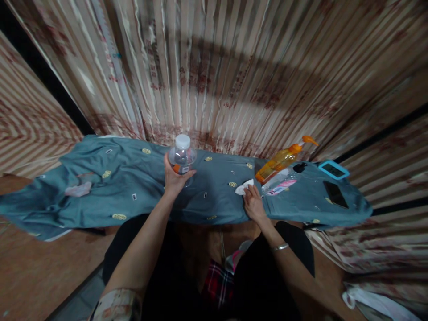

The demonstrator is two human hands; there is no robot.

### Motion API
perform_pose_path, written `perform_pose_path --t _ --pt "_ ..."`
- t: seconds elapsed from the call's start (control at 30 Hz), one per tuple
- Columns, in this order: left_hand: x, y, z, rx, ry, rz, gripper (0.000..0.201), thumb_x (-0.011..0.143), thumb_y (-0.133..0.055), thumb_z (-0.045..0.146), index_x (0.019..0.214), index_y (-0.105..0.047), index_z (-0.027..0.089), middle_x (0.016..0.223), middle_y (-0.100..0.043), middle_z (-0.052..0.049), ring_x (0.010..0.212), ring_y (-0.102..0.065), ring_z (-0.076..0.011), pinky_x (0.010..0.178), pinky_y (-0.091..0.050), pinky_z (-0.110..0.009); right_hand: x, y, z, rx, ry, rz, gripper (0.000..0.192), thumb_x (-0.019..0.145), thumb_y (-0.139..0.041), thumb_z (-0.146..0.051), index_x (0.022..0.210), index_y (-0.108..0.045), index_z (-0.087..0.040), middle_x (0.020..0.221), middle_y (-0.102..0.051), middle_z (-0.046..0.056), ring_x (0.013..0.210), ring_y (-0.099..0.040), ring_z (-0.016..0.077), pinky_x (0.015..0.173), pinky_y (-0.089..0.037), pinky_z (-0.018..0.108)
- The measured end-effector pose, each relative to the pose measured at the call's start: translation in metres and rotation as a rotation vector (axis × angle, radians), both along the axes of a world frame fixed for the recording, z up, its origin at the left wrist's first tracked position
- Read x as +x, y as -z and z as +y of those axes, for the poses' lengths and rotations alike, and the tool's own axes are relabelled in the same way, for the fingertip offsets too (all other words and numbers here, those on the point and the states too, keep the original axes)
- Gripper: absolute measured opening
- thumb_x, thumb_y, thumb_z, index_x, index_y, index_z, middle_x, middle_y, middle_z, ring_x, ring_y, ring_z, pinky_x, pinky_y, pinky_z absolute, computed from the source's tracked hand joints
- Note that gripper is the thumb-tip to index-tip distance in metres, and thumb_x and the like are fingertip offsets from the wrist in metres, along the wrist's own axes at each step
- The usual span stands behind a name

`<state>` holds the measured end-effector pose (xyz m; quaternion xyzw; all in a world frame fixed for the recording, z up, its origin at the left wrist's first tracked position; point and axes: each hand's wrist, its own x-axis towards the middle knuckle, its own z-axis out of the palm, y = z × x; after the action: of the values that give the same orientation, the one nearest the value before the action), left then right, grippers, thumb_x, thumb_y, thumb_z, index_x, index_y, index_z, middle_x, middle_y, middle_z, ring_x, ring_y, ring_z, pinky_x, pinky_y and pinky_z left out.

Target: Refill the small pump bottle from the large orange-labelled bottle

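Observation:
My left hand (175,178) is wrapped round a clear plastic bottle (182,156) with a white cap, which stands upright on the cloth-covered table. In my right hand (254,203) is a small white tissue (244,187), pinched by the fingertips close to the cloth surface. Just beyond that hand lie an orange pump bottle (278,163), tilted toward the right, and a clear bottle (280,183) with a pink label.
A blue-green cloth (140,178) with pineapple prints covers the narrow table. To the right are a dark phone (335,194), a blue-framed device (333,170) and a small black object (300,167). A pale crumpled piece (79,189) lies left. Striped curtains (214,80) hang close behind.

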<state>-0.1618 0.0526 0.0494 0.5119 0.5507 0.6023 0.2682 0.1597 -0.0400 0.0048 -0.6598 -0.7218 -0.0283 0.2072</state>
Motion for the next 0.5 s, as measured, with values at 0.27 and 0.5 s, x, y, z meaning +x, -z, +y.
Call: perform_pose_path --t 0.27,0.5 --pt "-0.003 0.008 -0.008 -0.057 -0.002 0.058 0.095 0.051 -0.094 0.034 0.132 -0.047 0.02 0.128 -0.063 -0.01 0.12 -0.063 -0.0307 0.109 -0.048 -0.047 -0.152 0.024 -0.019 -0.046 -0.348 -0.005 0.043 0.097 -0.063 -0.032 0.138 -0.056 -0.021 0.148 -0.052 0.012 0.134 -0.052 0.0303 0.109 -0.044 0.057" --pt "-0.009 0.022 -0.001 -0.093 -0.035 0.095 0.092 0.052 -0.092 0.026 0.132 -0.047 0.021 0.13 -0.06 -0.01 0.128 -0.057 -0.0319 0.114 -0.043 -0.049 -0.05 0.012 -0.056 -0.084 -0.386 -0.056 0.041 0.097 -0.064 -0.031 0.135 -0.058 -0.02 0.146 -0.054 0.012 0.132 -0.054 0.0295 0.108 -0.046 0.056"
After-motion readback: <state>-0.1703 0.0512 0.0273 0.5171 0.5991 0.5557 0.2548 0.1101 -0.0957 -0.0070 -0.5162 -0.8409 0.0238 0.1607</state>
